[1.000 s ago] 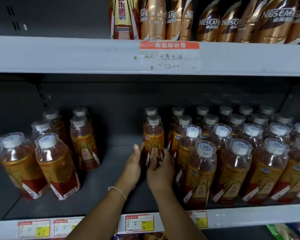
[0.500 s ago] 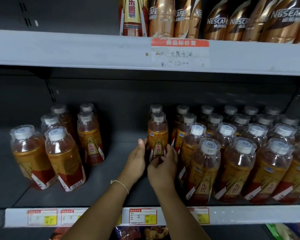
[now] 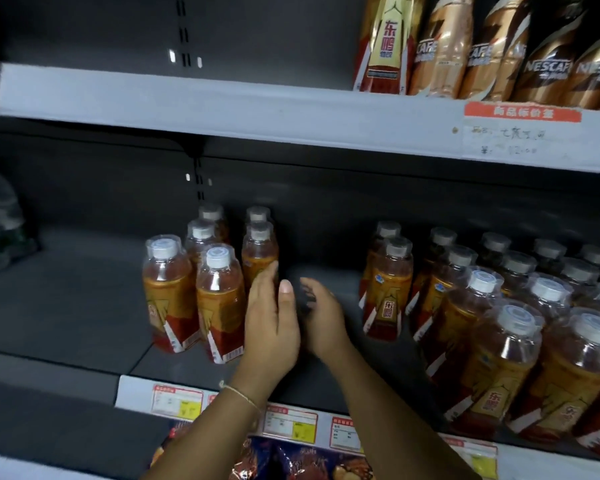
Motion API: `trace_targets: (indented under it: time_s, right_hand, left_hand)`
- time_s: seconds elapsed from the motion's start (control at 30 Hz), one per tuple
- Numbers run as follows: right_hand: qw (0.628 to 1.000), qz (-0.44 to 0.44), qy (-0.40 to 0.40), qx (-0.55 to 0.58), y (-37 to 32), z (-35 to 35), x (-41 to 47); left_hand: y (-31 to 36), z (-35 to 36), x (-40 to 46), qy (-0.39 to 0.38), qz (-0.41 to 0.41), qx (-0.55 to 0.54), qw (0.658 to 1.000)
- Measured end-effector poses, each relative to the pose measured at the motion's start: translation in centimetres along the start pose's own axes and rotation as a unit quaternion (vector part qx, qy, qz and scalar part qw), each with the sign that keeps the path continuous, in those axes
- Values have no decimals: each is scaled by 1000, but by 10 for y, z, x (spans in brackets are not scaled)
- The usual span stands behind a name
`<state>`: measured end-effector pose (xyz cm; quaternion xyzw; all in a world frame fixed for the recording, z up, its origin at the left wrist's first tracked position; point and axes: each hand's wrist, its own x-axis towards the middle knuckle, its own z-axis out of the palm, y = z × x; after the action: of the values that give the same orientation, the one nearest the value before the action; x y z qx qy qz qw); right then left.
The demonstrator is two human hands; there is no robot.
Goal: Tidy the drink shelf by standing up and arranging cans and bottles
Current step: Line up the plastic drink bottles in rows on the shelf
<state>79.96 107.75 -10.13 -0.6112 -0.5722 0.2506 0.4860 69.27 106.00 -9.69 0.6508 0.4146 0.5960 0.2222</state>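
Change: hands (image 3: 291, 320) no longer clasp the front bottle (image 3: 388, 289) of the right group, as they did half a second ago; both now sit in the bare gap of the shelf (image 3: 84, 306) between the two bottle groups, and the view has swung left.
Left hand (image 3: 269, 323): fingers straight and loosely together, palm turned right, holding nothing; fingertips lie just in front of the rear-right bottle (image 3: 260, 251) of the left group, contact cannot be told. A thin bracelet (image 3: 243, 396) circles the wrist.
Right hand (image 3: 321, 317): fingers relaxed and blurred, holding nothing; it lies just beside the left hand.
Left group (image 3: 208, 278): six upright amber bottles with white caps, in three rows of two, well apart from the right group.
Right group (image 3: 499, 313): upright bottles of the same kind in close rows running off the right edge; about eighteen caps show, exact count cannot be told. Its front-left bottle stands upright, label forward, clear of both hands.
Upper shelf (image 3: 222, 109): one red-and-cream bottle (image 3: 383, 46) beside at least five brown coffee bottles (image 3: 499, 50); a handwritten price tag (image 3: 520, 133) on its edge.
Lower edge: four price labels (image 3: 290, 422) in view.
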Motion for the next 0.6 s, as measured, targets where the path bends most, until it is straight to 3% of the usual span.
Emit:
trace_targets:
  time_s: [0.1, 0.27, 0.6]
  right_hand:
    - [993, 57, -62, 79, -15, 16, 13]
    - [976, 87, -97, 176, -21, 41, 29]
    - [976, 94, -60, 189, -5, 49, 32]
  left_hand:
    - [-5, -8, -7, -33, -1, 14, 999]
    - [-10, -19, -9, -76, -34, -17, 996]
    - [-17, -34, -11, -106, -16, -35, 994]
